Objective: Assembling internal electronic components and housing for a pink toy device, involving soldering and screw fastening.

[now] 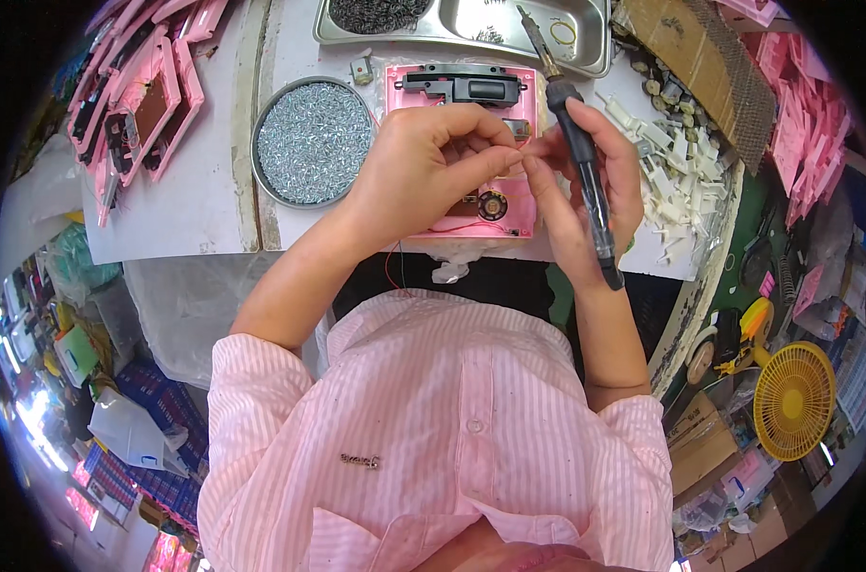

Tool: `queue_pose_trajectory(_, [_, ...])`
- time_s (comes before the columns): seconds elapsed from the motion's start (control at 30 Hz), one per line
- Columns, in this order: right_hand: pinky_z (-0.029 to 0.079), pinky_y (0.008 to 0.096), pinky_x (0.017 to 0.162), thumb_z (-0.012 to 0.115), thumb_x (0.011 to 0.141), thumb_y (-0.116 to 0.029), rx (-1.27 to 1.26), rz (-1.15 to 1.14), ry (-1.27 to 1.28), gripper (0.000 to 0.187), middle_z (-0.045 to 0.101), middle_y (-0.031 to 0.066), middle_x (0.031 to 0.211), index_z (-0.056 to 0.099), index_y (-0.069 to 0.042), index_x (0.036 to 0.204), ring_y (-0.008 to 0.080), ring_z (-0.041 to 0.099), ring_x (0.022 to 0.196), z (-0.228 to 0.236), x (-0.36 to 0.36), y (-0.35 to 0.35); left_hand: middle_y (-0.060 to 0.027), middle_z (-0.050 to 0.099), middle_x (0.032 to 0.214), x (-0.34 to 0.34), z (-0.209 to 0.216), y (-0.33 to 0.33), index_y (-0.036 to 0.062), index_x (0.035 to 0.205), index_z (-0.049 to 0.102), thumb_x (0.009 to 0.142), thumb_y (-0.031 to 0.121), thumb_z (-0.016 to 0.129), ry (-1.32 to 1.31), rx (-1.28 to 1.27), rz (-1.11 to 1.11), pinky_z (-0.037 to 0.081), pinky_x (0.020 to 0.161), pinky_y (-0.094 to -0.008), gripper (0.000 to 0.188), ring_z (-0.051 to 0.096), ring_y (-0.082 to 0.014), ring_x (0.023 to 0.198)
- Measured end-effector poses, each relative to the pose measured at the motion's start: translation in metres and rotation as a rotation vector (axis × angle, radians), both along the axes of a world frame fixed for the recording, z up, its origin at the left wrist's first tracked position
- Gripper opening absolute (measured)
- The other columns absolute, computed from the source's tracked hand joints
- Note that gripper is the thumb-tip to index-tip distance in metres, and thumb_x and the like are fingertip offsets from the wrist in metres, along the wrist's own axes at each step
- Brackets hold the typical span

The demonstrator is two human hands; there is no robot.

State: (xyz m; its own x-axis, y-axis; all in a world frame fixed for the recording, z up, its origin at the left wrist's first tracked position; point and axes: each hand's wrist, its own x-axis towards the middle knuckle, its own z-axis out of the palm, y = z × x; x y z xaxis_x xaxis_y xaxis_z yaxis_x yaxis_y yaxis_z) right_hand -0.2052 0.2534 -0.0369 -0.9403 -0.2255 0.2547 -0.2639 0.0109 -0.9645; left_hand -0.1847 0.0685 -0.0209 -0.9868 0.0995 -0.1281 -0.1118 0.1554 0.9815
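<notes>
My right hand point(568, 217) is closed around a soldering iron point(584, 143), its black handle lying across the fingers and its metal tip pointing up and away from me. The thumb and a finger of that hand also pinch together close to my left fingertips. My left hand point(419, 167) is closed in a pinch; what lies between the fingertips is too small to name. Beneath both hands sits a pink plastic casing point(522, 217), partly hidden by them. It holds a black plastic part point(462, 89) along its far side, a small round black part point(492, 205) and thin wires.
Left of the casing stands a round dish of small metal screws point(314, 143). A metal tray point(433, 36) lies at the back. White plastic pieces point(681, 181) are heaped at the right, beside cardboard point(710, 67). Pink casings point(152, 105) pile at far left. A yellow fan point(793, 400) stands lower right.
</notes>
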Motion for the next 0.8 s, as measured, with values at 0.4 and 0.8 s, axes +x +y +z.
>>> queue_pose_trajectory(0.4, [0.038,0.0210,0.063,0.075,0.087,0.002,0.129,-0.041,0.034,0.026,0.059,0.0054,0.083,0.059,0.003,0.108,0.0080,0.048,0.069,-0.001,0.033,0.080,-0.0014,0.058,0.096,-0.015,-0.032,0.012,0.0128,0.081,0.077,0.072,0.018,0.082,0.632,-0.651,0.136,0.038,0.080,-0.0404,0.012,0.052,-0.0258,0.091])
queue_pose_trajectory(0.8, [0.037,0.0204,0.060,0.076,0.087,0.002,0.139,0.024,0.014,0.026,0.062,0.0061,0.084,0.061,0.002,0.109,0.0076,0.050,0.068,-0.009,0.033,0.076,-0.0016,0.059,0.097,-0.013,-0.029,0.013,0.0118,0.086,0.077,0.074,0.018,0.083,0.632,-0.744,0.128,0.037,0.081,-0.0395,0.015,0.051,-0.0245,0.091])
